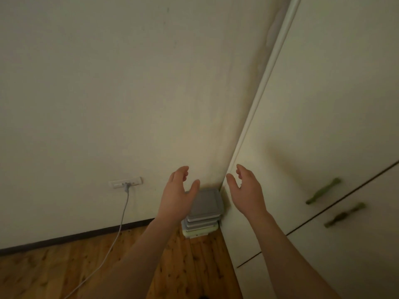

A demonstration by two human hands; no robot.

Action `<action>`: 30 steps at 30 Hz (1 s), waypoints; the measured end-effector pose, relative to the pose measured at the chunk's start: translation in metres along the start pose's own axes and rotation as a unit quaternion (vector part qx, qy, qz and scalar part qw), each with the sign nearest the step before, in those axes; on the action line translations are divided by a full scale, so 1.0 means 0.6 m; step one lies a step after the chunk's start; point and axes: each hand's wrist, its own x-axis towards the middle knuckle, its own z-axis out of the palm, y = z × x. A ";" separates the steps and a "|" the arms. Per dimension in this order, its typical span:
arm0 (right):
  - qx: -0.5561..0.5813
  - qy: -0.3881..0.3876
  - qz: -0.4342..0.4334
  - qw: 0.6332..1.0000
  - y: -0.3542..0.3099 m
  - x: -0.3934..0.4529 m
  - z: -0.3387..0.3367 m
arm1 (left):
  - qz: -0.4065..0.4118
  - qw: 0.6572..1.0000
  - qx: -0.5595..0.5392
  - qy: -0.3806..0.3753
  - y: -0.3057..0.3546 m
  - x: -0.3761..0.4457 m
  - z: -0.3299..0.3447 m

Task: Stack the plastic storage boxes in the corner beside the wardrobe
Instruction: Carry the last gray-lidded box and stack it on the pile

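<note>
Grey cable hangs from wall socket | left hand spread, empty, over boxes | boxes stacked in corner, tucked against wardrobe, likely for support | right hand spread, empty.

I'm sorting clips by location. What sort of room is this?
Probably a bedroom corner in a home: a cream wardrobe with green handles, a wooden plank floor, and a white wall socket with a grey cable.

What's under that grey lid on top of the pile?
Under the grey lid, more lidded boxes sit on a pale green box. Their contents are hidden.
</note>
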 end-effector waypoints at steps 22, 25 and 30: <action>-0.019 0.110 0.080 0.991 -0.096 -0.464 -0.049 | 0.087 0.990 -0.025 -0.108 -0.014 -0.312 -0.192; -0.019 0.132 0.102 0.986 -0.085 -0.518 -0.075 | 0.098 0.986 -0.031 -0.130 0.002 -0.353 -0.184; -0.015 0.168 0.135 0.976 -0.059 -0.622 -0.128 | 0.104 0.978 -0.041 -0.173 0.044 -0.440 -0.159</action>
